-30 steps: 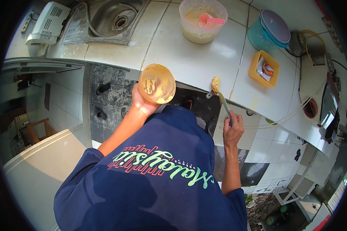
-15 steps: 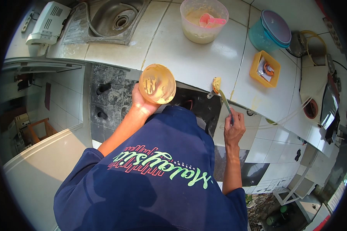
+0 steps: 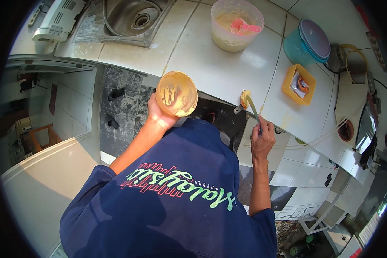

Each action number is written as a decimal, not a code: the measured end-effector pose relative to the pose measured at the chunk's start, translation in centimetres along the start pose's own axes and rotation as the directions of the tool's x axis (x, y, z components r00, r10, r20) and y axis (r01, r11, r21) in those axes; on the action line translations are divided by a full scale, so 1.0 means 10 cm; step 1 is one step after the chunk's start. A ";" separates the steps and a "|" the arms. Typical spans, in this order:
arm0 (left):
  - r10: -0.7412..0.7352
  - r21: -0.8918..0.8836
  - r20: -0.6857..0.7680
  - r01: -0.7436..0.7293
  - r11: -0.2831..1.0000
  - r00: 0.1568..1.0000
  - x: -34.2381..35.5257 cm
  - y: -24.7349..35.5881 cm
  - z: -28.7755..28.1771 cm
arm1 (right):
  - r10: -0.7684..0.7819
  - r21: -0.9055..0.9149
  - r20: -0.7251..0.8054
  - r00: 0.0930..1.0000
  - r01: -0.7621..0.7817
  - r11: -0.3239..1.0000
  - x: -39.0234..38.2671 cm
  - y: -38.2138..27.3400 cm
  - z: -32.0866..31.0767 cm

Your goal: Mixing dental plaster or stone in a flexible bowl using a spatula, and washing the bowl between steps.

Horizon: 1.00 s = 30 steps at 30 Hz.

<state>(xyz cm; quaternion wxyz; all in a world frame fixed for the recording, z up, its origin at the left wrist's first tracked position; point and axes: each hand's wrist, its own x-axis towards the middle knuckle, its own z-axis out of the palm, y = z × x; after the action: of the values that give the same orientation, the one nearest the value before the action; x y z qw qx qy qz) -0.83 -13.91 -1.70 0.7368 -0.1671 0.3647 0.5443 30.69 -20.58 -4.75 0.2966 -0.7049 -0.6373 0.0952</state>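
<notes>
My left hand (image 3: 157, 113) is closed around the side of an orange-yellow bowl (image 3: 187, 101), tilted so that its inside shows. Pale yellow cream is smeared over its bottom and walls. Out to the right, apart from the bowl, my right hand (image 3: 263, 141) grips a slender green-handled utensil (image 3: 252, 108) that points up and away from me. A lump of the same yellow cream (image 3: 245, 96) covers its head, beside the counter's front edge. The cream hides the head's shape, so I cannot tell what kind of utensil it is.
On the white tiled counter (image 3: 202, 73) stand a translucent tub (image 3: 232, 44) of pale mixture with a pink scoop (image 3: 240, 26), a turquoise lidded container (image 3: 294, 48) and a yellow basket (image 3: 288, 88). A steel sink (image 3: 116, 36) lies at the far left.
The counter and its things appear slightly farther right and lower as the view turns. The utensil's head shifts slightly right and down. Both hands keep their holds, the bowl nearly still.
</notes>
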 end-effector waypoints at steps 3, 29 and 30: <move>0.008 0.000 -0.002 -0.008 1.000 1.000 0.00 -0.01 0.00 | 0.002 0.012 0.001 1.000 -0.002 1.000 0.03 -0.01 0.00; -0.282 0.183 0.402 0.225 0.957 0.871 -0.12 -0.08 0.83 | -0.371 0.092 0.340 0.864 0.362 0.928 1.03 -1.24 -1.11; -0.297 0.192 0.413 0.237 0.952 0.861 -0.09 -0.10 0.87 | -0.470 -0.023 0.351 0.810 0.509 0.861 1.09 -1.32 -1.11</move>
<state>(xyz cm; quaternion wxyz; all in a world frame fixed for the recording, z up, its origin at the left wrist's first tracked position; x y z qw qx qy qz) 3.09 -9.23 4.70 0.8776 -0.0398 0.1991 0.4344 27.15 -13.32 13.97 0.1574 -0.5063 -0.8424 0.0961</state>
